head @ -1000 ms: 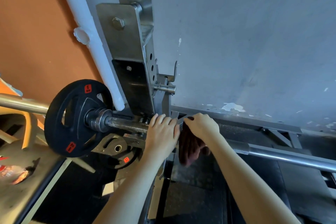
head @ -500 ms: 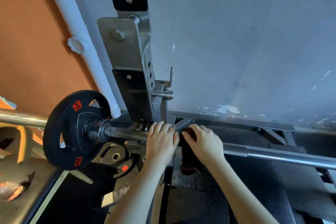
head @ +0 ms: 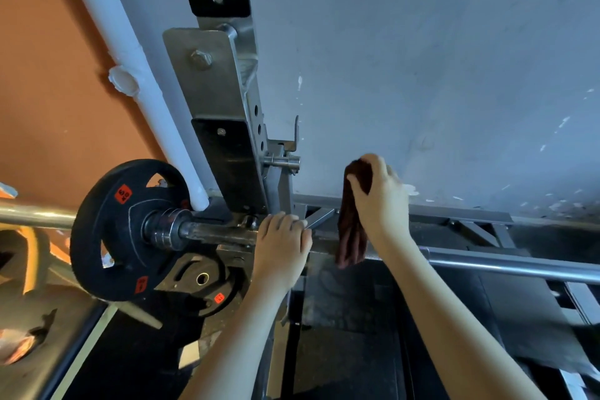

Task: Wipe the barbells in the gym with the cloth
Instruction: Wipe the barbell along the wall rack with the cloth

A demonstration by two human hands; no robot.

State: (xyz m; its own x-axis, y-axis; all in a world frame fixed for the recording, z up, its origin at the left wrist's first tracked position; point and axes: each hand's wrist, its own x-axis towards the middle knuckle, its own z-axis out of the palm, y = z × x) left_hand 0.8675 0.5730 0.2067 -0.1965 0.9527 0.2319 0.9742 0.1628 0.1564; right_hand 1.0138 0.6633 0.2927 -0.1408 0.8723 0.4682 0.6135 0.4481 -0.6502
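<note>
Both arms are bare and reach forward from the lower edge of the view. The left forearm (head: 240, 331) rises almost straight up the middle. Its left hand (head: 282, 247) lies palm down, back toward the camera, with the fingers close together and curled over the barbell (head: 220, 235). The right forearm (head: 454, 312) comes in from the lower right and slants up and to the left, and the wrist is nearly straight. The right hand (head: 381, 201) is raised higher than the left and just beside it, apart from it. Its fingers and thumb are bunched round the top of the cloth (head: 352, 237), which hangs down from the grip
</note>
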